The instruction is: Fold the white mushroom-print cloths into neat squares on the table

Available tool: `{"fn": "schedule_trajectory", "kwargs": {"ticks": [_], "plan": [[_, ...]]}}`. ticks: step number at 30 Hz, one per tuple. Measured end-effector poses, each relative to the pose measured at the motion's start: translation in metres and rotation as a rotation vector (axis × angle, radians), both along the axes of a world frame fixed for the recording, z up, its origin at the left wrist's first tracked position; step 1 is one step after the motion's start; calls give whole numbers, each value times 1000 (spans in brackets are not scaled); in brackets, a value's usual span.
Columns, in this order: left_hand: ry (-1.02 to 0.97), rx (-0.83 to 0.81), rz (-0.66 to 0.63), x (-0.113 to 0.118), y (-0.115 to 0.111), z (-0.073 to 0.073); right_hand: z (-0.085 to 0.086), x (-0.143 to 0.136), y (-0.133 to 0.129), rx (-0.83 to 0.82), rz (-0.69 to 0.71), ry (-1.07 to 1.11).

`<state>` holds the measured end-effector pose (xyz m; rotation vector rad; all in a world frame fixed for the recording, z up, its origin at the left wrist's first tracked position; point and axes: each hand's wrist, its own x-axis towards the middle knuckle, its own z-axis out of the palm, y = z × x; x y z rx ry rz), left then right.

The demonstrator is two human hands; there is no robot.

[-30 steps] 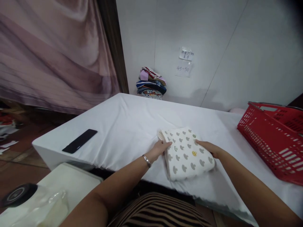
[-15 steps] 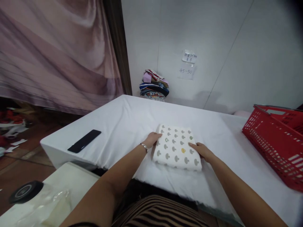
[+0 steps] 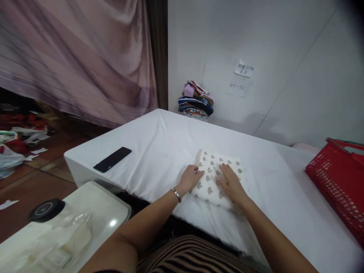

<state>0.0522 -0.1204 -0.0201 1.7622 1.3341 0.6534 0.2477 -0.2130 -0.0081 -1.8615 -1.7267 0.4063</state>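
Note:
A folded white cloth (image 3: 209,190) printed with grey mushrooms, one of them green-outlined, lies on the white-covered table (image 3: 159,151) in front of me. At its left edge is my left hand (image 3: 191,178), wearing a silver bracelet, with the thumb on top and the other fingers curled at the side. My right hand (image 3: 231,185) rests on the upper face of the cloth, right of its middle, fingers spread and holding nothing. Part of the print is hidden under that hand.
A black phone-like slab (image 3: 112,159) lies on the table's left side. At the right stands a red plastic basket (image 3: 338,178). Folded clothes (image 3: 196,100) are stacked by the wall. Near left, a white surface (image 3: 102,201) holds a round black object (image 3: 47,209) and clear plastic.
My right hand has left the cloth's right edge and moved left onto its top, fingers now spread. My left hand stays at the left edge. The view has shifted slightly left.

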Motion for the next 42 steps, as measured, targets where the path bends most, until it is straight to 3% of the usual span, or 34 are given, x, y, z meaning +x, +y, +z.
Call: {"fn": "schedule_trajectory", "kwargs": {"ticks": [3, 6, 10, 13, 20, 26, 32, 42], "plan": [[9, 34, -14, -1, -3, 1, -12, -9, 10, -117, 51, -108], [1, 25, -16, -1, -3, 3, -16, -11, 19, -98, 33, -97], [-14, 112, -25, 1, -5, 7, -9, -21, 35, -20, -40, 94], [0, 194, -64, 1, -9, 12, -3, -33, 52, -8, -169, 237], [12, 261, -181, 2, -13, 16, 2, -45, 83, -165, -229, 269], [-73, 113, -189, 3, 10, 10, 1, -42, 84, -194, -217, 331], [88, 13, -79, 9, 43, 10, -9, -42, 85, -158, -257, 477], [144, -79, -57, 23, 56, 4, -6, -47, 83, -146, -239, 460]]}}
